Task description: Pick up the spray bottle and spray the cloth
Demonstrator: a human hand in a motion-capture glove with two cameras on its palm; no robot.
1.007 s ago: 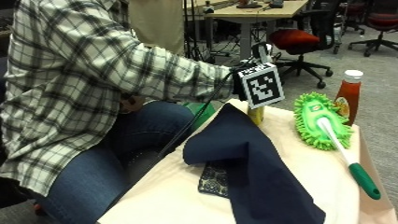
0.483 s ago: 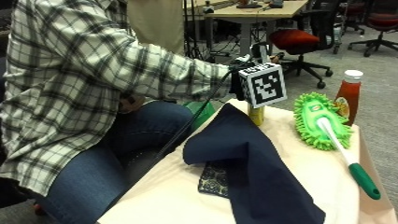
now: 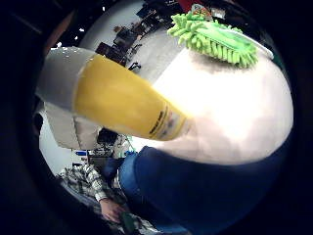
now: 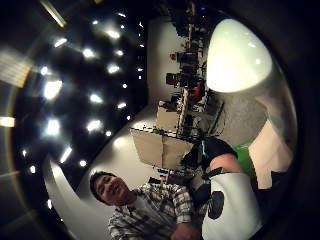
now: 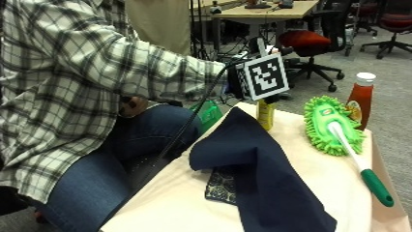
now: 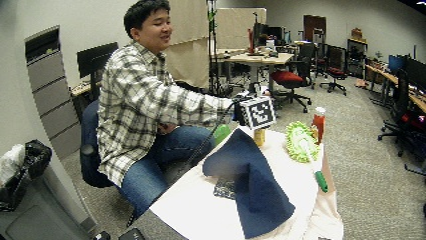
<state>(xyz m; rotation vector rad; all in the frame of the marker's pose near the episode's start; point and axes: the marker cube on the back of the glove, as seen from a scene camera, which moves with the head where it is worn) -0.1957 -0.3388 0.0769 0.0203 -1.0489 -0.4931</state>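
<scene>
The spray bottle (image 5: 265, 116) has a yellow body and a white top, and stands upright at the table's far edge, just behind the peak of the cloth. My gloved right hand (image 5: 235, 83) holds its upper part; the grip itself is mostly hidden. The little finger side palm view is filled by the yellow body (image 3: 122, 100) and white top (image 3: 61, 78), with the cloth (image 3: 210, 188) below. The dark navy cloth (image 5: 257, 166) lies rumpled across the middle of the table (image 5: 174, 203). Whether the bottle's base touches the table I cannot tell.
A green fluffy duster (image 5: 330, 123) with a white and green handle lies to the right of the bottle. A ketchup bottle (image 5: 360, 99) stands behind it. A patterned flat item (image 5: 222, 186) pokes out from under the cloth. The person's bare hand (image 5: 132, 105) rests in the lap.
My hand with the bottle has shifted only slightly, a little upward. The cloth, duster and ketchup bottle lie as before.
</scene>
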